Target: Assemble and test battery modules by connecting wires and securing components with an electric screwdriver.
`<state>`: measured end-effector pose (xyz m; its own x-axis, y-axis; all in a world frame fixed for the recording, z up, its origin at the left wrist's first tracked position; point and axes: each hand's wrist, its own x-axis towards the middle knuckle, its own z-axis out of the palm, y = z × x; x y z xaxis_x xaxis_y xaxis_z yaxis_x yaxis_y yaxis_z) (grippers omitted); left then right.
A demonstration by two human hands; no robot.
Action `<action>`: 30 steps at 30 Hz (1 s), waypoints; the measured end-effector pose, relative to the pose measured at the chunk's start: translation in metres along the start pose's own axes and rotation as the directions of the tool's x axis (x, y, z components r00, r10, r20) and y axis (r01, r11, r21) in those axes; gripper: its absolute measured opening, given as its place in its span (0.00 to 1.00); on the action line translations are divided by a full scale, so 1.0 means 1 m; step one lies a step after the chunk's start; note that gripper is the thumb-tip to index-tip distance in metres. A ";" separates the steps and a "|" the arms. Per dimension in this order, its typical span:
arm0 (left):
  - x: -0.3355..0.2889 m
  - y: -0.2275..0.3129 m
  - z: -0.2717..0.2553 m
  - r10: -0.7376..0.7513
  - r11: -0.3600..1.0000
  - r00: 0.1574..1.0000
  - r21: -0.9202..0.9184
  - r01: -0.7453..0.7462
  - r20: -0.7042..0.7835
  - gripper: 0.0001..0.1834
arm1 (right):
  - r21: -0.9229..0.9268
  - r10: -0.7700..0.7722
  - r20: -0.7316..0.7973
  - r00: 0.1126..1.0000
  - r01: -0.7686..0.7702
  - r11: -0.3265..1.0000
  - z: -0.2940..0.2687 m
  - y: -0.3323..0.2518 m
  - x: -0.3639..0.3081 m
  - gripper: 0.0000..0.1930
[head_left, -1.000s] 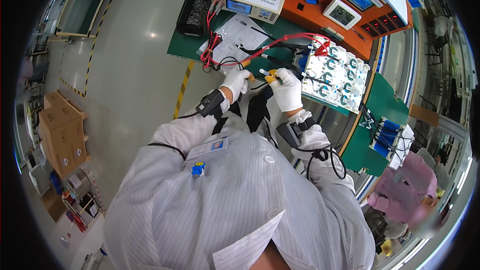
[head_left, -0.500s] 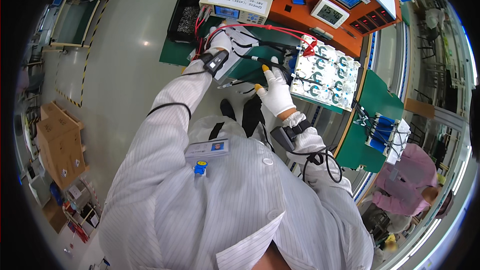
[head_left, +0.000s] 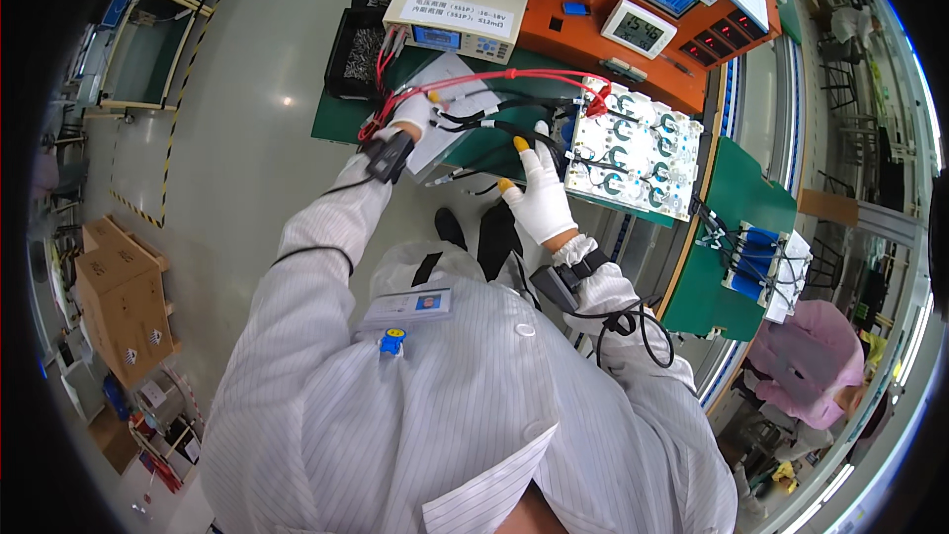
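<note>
Your left hand (head_left: 413, 111), in a white glove, is stretched out ahead and to the left, closed around the red leads (head_left: 494, 79) and black cables (head_left: 484, 124) where they bunch over a sheet of paper (head_left: 450, 99) on the green table (head_left: 494, 153). Your right hand (head_left: 542, 193), gloved white with yellow fingertips (head_left: 520, 143), is open with fingers spread, gripping nothing, its tips touching or just short of the near edge of the white cell pack (head_left: 633, 153); exact contact cannot be told. The pack lies flat just right of the right hand, a grid of round cells with black links, one red clip at its upper left corner. The red leads run from the left hand across to that corner. Beyond the left hand stands a beige meter box (head_left: 460, 5); beyond the pack, an orange instrument panel (head_left: 633, 20). Well to the right of the right hand, a blue pack (head_left: 756, 252) sits on another green fixture. A black wrist strap sits on each forearm.
</note>
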<state>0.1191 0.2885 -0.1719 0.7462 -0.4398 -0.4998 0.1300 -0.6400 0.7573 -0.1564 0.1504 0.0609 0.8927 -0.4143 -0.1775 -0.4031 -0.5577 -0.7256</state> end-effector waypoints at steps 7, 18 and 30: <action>-0.123 0.065 -0.004 -0.195 0.903 0.839 -0.240 0.355 0.508 0.16 | 0.112 0.117 -0.032 0.993 -0.112 0.987 -0.013 0.003 -0.004 0.32; -0.171 0.071 0.005 0.521 0.745 0.853 0.468 -0.476 0.039 0.12 | -0.012 -0.090 -0.562 0.822 0.100 0.995 -0.121 -0.027 0.031 0.25; -0.154 0.072 0.033 0.322 0.806 0.947 0.525 -0.273 -0.002 0.13 | 0.496 0.007 -0.299 0.954 0.148 0.856 -0.142 0.010 0.068 0.21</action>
<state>-0.0078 0.2895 -0.0546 0.7499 -0.6211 -0.2278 -0.4418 -0.7265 0.5263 -0.1284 0.0146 0.1357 0.7887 -0.6143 0.0238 -0.1125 -0.1822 -0.9768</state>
